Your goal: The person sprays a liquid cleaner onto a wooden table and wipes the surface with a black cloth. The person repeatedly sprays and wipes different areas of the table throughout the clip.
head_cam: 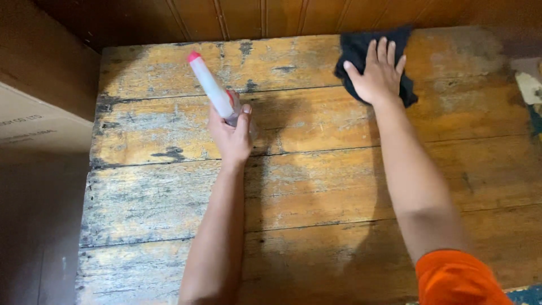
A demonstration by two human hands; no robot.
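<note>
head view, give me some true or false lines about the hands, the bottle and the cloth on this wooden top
1. The left hand grips a spray bottle with a pink-red tip. True.
2. The right hand holds the bottle. False: it lies flat with fingers spread on a dark cloth.
3. The cloth is white. False: it is dark, near black.
4. The cloth lies at the far edge of the worn wooden table, next to the wood-panelled wall. True.
5. The right arm wears an orange sleeve. True.
6. The bottle stands upright on the table. False: it is held tilted, its tip pointing up and to the left.
</note>
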